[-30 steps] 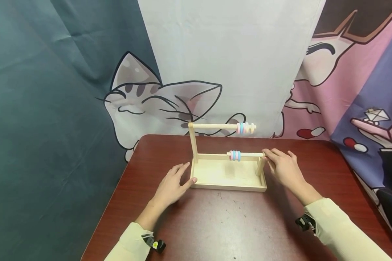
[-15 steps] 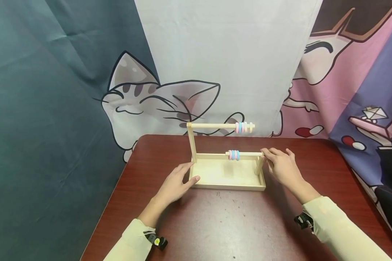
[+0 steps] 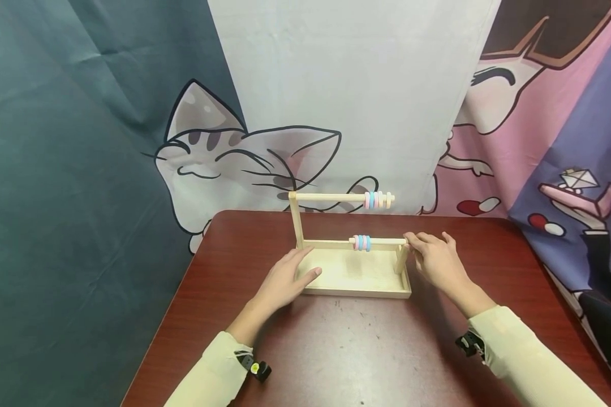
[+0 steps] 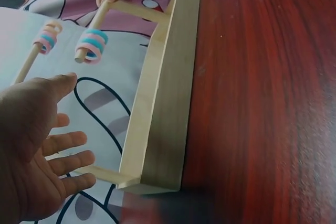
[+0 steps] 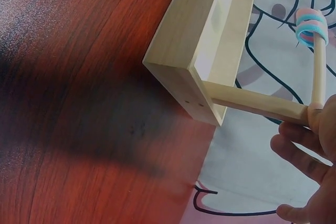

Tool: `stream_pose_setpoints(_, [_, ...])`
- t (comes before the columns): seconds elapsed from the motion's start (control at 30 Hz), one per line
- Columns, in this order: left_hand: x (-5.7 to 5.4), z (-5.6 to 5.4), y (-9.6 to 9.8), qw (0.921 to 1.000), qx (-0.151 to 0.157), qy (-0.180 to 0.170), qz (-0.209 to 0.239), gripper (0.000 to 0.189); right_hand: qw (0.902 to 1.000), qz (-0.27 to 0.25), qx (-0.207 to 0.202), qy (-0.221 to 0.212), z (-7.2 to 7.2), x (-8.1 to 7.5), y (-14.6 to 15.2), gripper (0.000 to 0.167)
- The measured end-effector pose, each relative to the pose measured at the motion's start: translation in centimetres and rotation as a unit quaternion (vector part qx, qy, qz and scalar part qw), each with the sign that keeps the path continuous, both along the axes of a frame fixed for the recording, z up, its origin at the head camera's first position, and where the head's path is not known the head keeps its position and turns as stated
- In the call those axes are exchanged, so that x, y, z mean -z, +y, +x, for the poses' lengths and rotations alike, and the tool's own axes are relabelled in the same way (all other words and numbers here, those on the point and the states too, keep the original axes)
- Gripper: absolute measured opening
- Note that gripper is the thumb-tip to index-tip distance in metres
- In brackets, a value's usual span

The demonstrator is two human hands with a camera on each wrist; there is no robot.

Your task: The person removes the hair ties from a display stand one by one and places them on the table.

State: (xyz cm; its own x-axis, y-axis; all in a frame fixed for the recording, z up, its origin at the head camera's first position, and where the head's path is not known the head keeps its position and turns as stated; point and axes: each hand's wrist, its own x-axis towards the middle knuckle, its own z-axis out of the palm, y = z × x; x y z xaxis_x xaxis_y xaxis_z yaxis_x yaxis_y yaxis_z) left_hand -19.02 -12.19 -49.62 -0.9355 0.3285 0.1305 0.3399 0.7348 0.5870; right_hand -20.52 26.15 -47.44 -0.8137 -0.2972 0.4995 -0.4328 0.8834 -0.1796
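Observation:
A pale wooden rack [image 3: 353, 294] with a shallow tray base sits on the table. From its tall left post [image 3: 296, 221] an upper rod [image 3: 331, 197] runs right, with several pink, blue and cream rings [image 3: 373, 200] near its free end. The short right post [image 3: 401, 260] bears a lower rod [image 3: 385, 241] pointing left, with pink and blue rings [image 3: 361, 243] close to its tip. My right hand [image 3: 440, 260] pinches the top of the short post, where the lower rod joins. My left hand [image 3: 280, 281] is over the tray's left end, fingers spread, holding nothing.
The reddish-brown table [image 3: 336, 350] reaches back to a printed cloth [image 3: 387, 85] showing cartoon figures. A dark green curtain [image 3: 81, 198] hangs at the left. Each wrist wears a black strap with a small device.
My left hand has moved right, from the tray's left edge to over its left end. The right hand keeps its place at the short post, and the rings stay put on their rods.

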Motion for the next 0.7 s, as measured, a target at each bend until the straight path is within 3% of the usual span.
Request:
stream_pose_setpoints(0.33, [-0.3, -1.7, 2.1, 0.9993, 0.021, 0.026, 0.018, 0.067, 0.9999, 0.01, 0.004, 0.003, -0.2, -0.3, 0.1, 0.02])
stream_pose_setpoints(0.7, [-0.1, -3.0, 4.6, 0.9992, 0.027, 0.031, -0.002, 0.065, 1.0, 0.005, -0.002, -0.004, -0.3, -0.2, 0.0, 0.022])
